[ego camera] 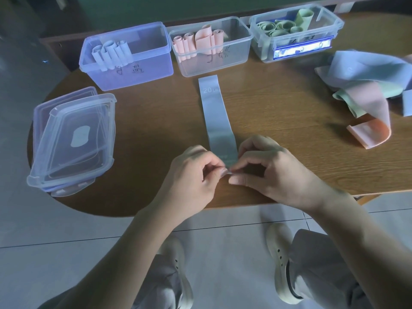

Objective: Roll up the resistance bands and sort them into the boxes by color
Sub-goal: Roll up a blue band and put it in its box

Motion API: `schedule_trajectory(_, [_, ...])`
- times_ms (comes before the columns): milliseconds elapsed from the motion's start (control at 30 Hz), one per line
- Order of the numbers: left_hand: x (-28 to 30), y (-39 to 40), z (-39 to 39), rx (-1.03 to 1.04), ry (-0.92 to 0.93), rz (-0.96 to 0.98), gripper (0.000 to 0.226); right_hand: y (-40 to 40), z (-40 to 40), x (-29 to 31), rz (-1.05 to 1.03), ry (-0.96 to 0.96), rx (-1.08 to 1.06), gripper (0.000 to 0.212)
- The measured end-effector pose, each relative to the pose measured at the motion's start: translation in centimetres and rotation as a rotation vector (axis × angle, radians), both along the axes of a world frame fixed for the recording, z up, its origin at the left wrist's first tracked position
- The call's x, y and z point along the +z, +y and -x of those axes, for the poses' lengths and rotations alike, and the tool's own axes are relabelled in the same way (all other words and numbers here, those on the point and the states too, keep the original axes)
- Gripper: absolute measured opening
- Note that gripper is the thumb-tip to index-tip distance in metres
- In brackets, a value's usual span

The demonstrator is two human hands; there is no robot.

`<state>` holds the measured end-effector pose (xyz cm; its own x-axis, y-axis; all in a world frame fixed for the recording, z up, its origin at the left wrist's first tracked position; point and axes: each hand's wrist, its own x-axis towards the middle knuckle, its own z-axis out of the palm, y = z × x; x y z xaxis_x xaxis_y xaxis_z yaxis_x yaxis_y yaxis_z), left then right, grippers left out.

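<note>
A blue band (216,114) marked 20 LB lay flat and lengthwise on the table (289,121), its far end just short of the pink box (243,56). Both hands pinched its near end: the left hand (196,172) and right hand (269,168) each held a tight fingertip grip on the edge, apparently starting the first fold of the roll. The next move likely called for even turns away from the body, then a drop into the blue box (142,70). Unrolled bands (365,90) lay piled to the right, well apart.
</note>
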<state>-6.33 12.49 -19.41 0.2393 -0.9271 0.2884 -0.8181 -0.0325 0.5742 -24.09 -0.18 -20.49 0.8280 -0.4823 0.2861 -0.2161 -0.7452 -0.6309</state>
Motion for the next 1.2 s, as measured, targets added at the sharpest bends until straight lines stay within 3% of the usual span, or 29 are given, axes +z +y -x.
schedule_trajectory(167, [0.6,0.1,0.5,0.000,0.131,-0.011,0.012,0.2,-0.5,0.0,-0.018,-0.044,-0.047,0.003])
schedule_trajectory(333, [0.1,-0.1,0.5,0.010,0.053,0.053,0.013,0.2,-0.9,0.3,-0.140,-0.017,-0.199,0.013])
schedule_trajectory(533, [-0.6,-0.2,0.4,-0.003,-0.079,0.163,0.008,0.3,-1.5,0.2,-0.108,0.001,-0.279,0.018])
schedule_trajectory(767, [-0.9,-0.2,-0.1,-0.044,-0.101,0.131,0.004,0.4,-1.9,-0.1,-0.071,-0.011,-0.323,0.018])
schedule_trajectory(1200, [-0.8,-0.9,-0.5,0.023,-0.039,0.132,0.004,-0.6,-0.8,-0.1,-0.012,-0.081,-0.086,0.010])
